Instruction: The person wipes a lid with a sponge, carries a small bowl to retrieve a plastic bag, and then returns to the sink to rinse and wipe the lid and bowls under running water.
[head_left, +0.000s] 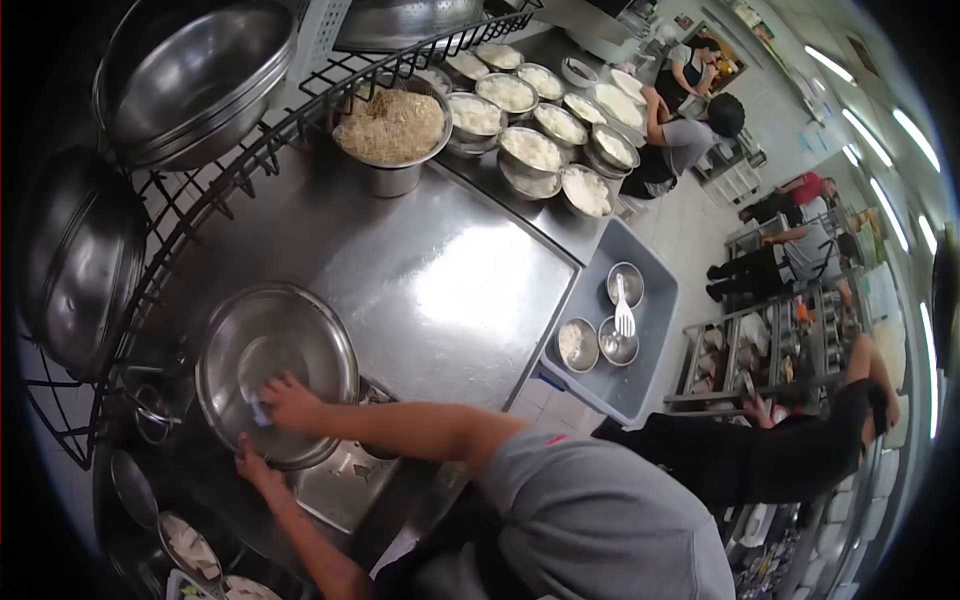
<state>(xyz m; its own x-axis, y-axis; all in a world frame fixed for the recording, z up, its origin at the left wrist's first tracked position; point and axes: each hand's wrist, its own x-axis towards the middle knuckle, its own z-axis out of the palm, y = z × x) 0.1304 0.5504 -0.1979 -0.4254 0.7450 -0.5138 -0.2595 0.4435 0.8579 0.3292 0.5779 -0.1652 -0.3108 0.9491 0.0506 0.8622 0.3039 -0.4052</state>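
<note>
A wide, shallow metal bowl (335, 330) rests on the steel counter, tilted toward me. My right hand (290, 403) reaches inside it, fingers closed on a small pale blue piece (261, 410) pressed near the bowl's inner surface. Blur hides whether that piece is a cloth or something else. At the near rim, my left hand (256, 466) grips the bowl's edge, its far fingers hidden. Under the bowl's right side lies a metal tray (350, 485) with scraps on it.
Stacked metal bowls (200, 90) sit on a black wire rack (240, 175). A pot of shredded brown food (390, 125) and several bowls of white food (530, 150) stand at the back. A grey tub (655, 330) holds small bowls and a slotted spatula (623, 310). Several people work nearby.
</note>
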